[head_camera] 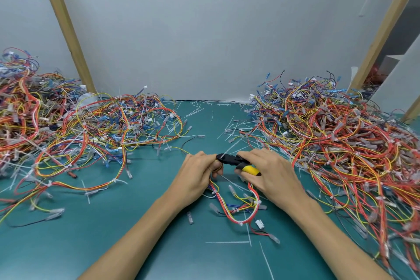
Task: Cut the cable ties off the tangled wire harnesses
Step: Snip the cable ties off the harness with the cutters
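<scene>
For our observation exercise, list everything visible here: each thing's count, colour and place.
table: one, teal; foreground.
left harness pile: one, red, yellow, blue; left side.
right harness pile: one, same colours; right side.
held harness: one, red, yellow, blue; centre, below the hands.
cutters: one, black with yellow handles; between the hands.
cut cable ties: many, white; scattered about.
wooden posts: two, tan; against the grey wall.
left hand: one; grips held harness.
right hand: one; grips cutters.
</scene>
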Demonstrator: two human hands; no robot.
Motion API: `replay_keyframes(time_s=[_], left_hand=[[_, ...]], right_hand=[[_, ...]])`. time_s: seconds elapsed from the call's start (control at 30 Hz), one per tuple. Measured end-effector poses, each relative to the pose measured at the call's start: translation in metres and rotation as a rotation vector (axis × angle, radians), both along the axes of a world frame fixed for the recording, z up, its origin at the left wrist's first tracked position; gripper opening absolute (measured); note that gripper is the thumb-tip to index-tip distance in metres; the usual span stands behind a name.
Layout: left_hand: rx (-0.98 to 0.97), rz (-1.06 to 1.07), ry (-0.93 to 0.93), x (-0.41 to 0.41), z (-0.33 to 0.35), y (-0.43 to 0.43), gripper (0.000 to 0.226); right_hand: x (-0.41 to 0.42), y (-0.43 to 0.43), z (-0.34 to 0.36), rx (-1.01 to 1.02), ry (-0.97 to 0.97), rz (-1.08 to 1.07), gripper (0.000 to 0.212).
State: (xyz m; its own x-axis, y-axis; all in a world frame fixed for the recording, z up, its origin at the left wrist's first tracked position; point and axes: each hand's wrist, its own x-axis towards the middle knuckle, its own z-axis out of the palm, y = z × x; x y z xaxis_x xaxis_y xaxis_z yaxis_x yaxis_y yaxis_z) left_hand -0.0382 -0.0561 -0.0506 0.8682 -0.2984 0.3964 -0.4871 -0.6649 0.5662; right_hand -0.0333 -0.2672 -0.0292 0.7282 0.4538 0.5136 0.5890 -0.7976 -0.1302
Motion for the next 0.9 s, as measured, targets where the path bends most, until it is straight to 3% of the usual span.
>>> replay_keyframes(time_s=[0.17,0.4,0.53,0.67,0.8,0.9], left_hand=[[-0.083,0.004,-0.005,-0.002,0.001,-0.003,0.032],[-0.054,0.007,-0.023,-0.002,-0.001,-0.002,0.035],[0.001,0.039,-0.02,0.0,-0.002,-0.001,0.037],[0.039,0.095,-0.026,0.001,-0.003,0.004,0.037],[0.057,0.181,-0.072,0.005,-0.001,0.011,0.037],[0.028,0.215,-0.067,0.007,0.0,0.016,0.035]], right_hand=[[-0.006,0.008,-0.005,0.023,0.114,-0.058,0.033],[-0.007,0.014,-0.009,0.041,0.19,-0.108,0.041],[-0.004,0.013,-0.01,0.058,0.094,-0.15,0.037],[0.003,0.001,-0.003,0.198,0.0,-0.221,0.032],[0.006,-0.01,-0.003,0.278,0.053,-0.267,0.028],[0.008,-0.016,0.006,0.177,0.173,-0.322,0.031]])
